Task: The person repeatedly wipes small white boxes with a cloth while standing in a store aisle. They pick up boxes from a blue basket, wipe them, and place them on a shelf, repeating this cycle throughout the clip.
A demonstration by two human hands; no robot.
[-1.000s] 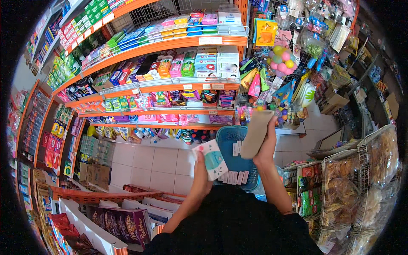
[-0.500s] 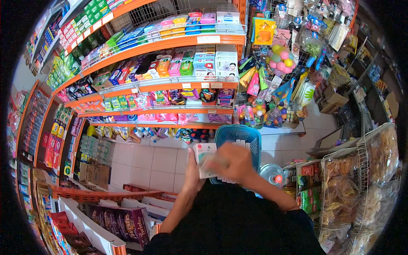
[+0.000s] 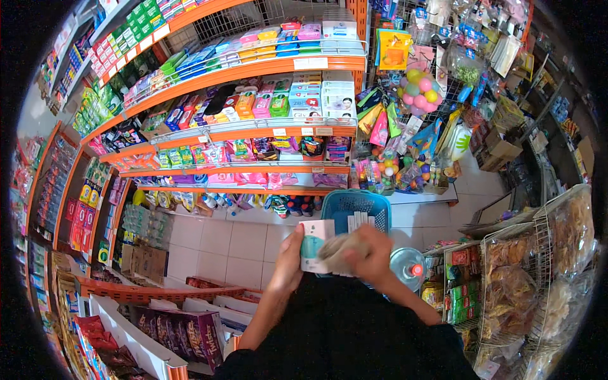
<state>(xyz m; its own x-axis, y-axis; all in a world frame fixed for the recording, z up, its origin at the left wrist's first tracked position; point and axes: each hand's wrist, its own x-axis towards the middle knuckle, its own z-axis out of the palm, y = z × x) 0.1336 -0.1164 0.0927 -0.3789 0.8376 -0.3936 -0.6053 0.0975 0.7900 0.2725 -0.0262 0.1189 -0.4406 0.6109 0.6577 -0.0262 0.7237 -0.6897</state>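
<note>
In my left hand (image 3: 288,261) I hold a small pale box (image 3: 311,229) with a teal patch, fingers closed along its left side. My right hand (image 3: 375,254) grips a bunched grey-beige cloth (image 3: 342,252), which lies against the box's right side and hides part of it. Just beyond my hands is a teal plastic basket (image 3: 337,201) with perforated sides. Several slim white boxes (image 3: 362,219) stand in a row inside it, partly hidden by my right hand and the cloth.
Orange-edged shelves (image 3: 253,132) of packaged goods span the far side. A large clear water jug (image 3: 405,265) stands right of the basket. Wire racks of bagged snacks (image 3: 510,278) are at the right. Purple boxes (image 3: 180,329) fill a low shelf at the near left.
My right hand and the cloth have shifted slightly right and down across the box. More of the box's teal patch shows. The whole view has shifted a little.
</note>
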